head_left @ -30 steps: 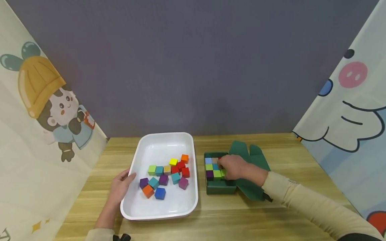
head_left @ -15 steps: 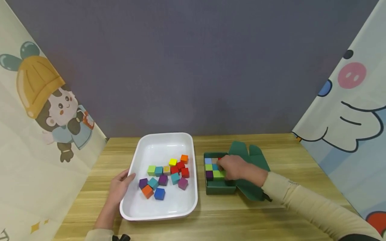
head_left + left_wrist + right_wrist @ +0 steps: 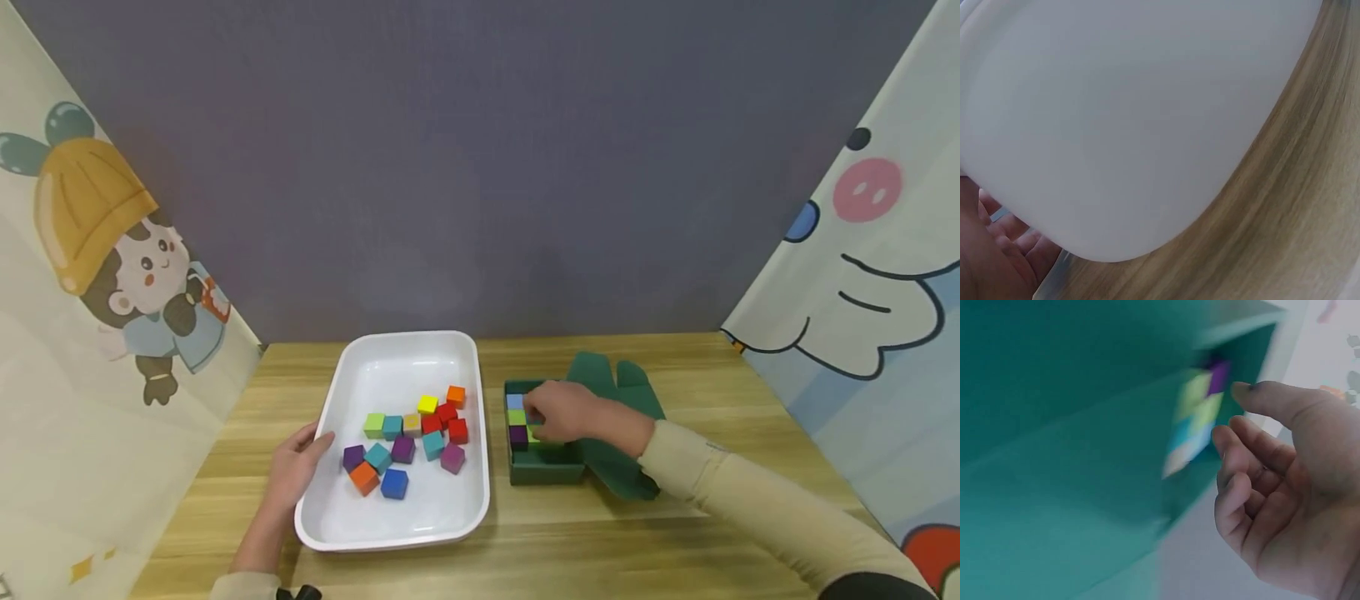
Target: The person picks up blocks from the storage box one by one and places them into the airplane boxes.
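In the head view my left hand (image 3: 292, 471) grips the left rim of a white tray (image 3: 397, 367), thumb over the edge. Its fingers show behind the tray wall in the left wrist view. Several coloured cubes lie loose in the tray, among them a blue cube (image 3: 394, 484) and a yellow cube (image 3: 427, 404). My right hand (image 3: 566, 410) is over a green box (image 3: 546, 474) of cubes set in rows, hiding part of them. The right wrist view shows its fingers loosely bent, thumb apart, nothing between them, beside a purple cube (image 3: 1219, 376) in the box.
The box's green lid (image 3: 618, 467) is folded back to the right, under my right forearm. A wooden table (image 3: 600, 542) carries tray and box, with a grey panel (image 3: 480, 167) behind. Printed cloths (image 3: 900, 317) stand at both sides.
My right hand has shifted slightly left and up over the green box, with its fingers away from the light green cubes. The left hand still holds the tray.
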